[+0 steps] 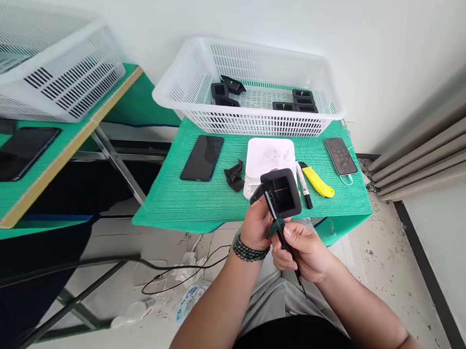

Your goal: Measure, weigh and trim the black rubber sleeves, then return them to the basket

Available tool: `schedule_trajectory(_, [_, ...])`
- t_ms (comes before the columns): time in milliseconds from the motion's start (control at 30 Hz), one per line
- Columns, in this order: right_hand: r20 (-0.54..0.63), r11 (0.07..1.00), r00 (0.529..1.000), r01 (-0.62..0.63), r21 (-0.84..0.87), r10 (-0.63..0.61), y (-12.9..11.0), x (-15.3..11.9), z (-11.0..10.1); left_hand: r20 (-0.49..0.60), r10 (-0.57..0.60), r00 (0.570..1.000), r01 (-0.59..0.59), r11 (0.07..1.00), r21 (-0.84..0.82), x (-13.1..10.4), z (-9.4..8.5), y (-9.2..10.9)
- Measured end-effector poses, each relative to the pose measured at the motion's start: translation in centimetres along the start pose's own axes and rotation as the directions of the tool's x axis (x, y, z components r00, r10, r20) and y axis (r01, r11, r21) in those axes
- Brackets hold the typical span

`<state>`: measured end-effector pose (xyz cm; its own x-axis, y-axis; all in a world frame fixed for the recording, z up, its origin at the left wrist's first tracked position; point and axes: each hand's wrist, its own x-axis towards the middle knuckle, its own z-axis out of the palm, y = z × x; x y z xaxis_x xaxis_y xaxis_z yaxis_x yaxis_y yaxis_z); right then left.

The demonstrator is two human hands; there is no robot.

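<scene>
One hollow black part (pixel 293 186), held up before the near edge of the white scale (pixel 270 158), the left hand (pixel 257 222) curled round its side. One slim dark tool (pixel 282 230), laid against the part, the right hand (pixel 301 249) pinching it between thumb and bent fingers. Yellow cutter (pixel 318 182) and marker (pixel 304 187), right of the scale.

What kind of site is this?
Probably a small workshop or finishing station: black molded parts in a white plastic basket, a small white scale, a yellow utility knife.
</scene>
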<state>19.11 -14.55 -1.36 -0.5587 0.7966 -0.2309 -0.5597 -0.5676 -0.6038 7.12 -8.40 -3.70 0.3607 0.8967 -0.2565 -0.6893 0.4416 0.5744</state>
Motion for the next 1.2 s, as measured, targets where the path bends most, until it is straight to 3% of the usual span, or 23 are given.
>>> schedule_trajectory(200, [-0.055,0.997,0.998,0.035,-0.065,-0.039,1.4,0.2,-0.3,0.047,0.029,0.998,-0.03,0.999,0.019,-0.1,0.4,-0.2])
schedule_trajectory(333, [-0.045,0.997,0.998,0.032,-0.077,-0.035,1.5,-0.1,-0.3,-0.005,0.121,0.993,-0.12,0.991,0.061,-0.2,0.7,-0.9])
schedule_trajectory(400, [-0.048,0.991,0.996,0.073,-0.112,-0.078,0.2,-0.7,-0.5,-0.045,0.232,0.972,-0.229,0.971,0.063,-0.2,0.9,-1.1])
schedule_trajectory(500, [-0.072,0.935,0.96,0.244,-0.257,-0.271,-4.0,-2.1,-2.1,-0.061,0.423,0.904,-0.419,0.905,0.072,-0.2,0.8,-0.7])
schedule_trajectory(600, [-0.175,0.756,0.824,0.382,-0.531,-0.539,-9.7,-3.2,-4.9,-0.052,0.551,0.833,-0.541,0.831,0.133,0.0,-0.3,0.3])
schedule_trajectory(667, [-0.288,0.556,0.651,0.249,-0.793,-0.702,-13.1,-3.2,-6.9,-0.062,0.623,0.78,-0.602,0.773,0.201,0.3,-1.1,1.0])
schedule_trajectory(700, [-0.311,0.457,0.587,0.115,-0.882,-0.747,-14.5,-2.9,-7.9,-0.071,0.669,0.74,-0.639,0.732,0.235,0.6,-1.5,1.3])
schedule_trajectory(733, [-0.318,0.371,0.565,-0.023,-0.928,-0.762,-15.7,-2.4,-8.7,-0.081,0.717,0.693,-0.678,0.685,0.265,0.8,-1.8,1.6])
schedule_trajectory(767, [-0.302,0.288,0.569,-0.117,-0.95,-0.765,-16.7,-1.8,-9.5,-0.091,0.76,0.643,-0.714,0.638,0.289,1.0,-2.0,1.8])
schedule_trajectory(800, [-0.29,0.226,0.616,-0.182,-0.957,-0.732,-17.6,-1.0,-10.1,-0.099,0.794,0.6,-0.741,0.598,0.306,1.2,-2.1,1.9])
schedule_trajectory(867, [-0.253,0.132,0.67,-0.227,-0.965,-0.698,-18.9,0.8,-11.2,-0.109,0.822,0.559,-0.76,0.561,0.328,1.4,-2.3,2.2])
schedule_trajectory(1033, [-0.271,0.08,0.67,-0.302,-0.95,-0.692,-20.8,4.3,-12.9,-0.129,0.805,0.58,-0.732,0.584,0.35,0.6,-2.8,2.7])
schedule_trajectory(1200, [-0.354,0.152,0.656,-0.345,-0.926,-0.667,-21.3,5.3,-13.5,-0.14,0.785,0.603,-0.711,0.609,0.352,-0.4,-3.5,2.7])
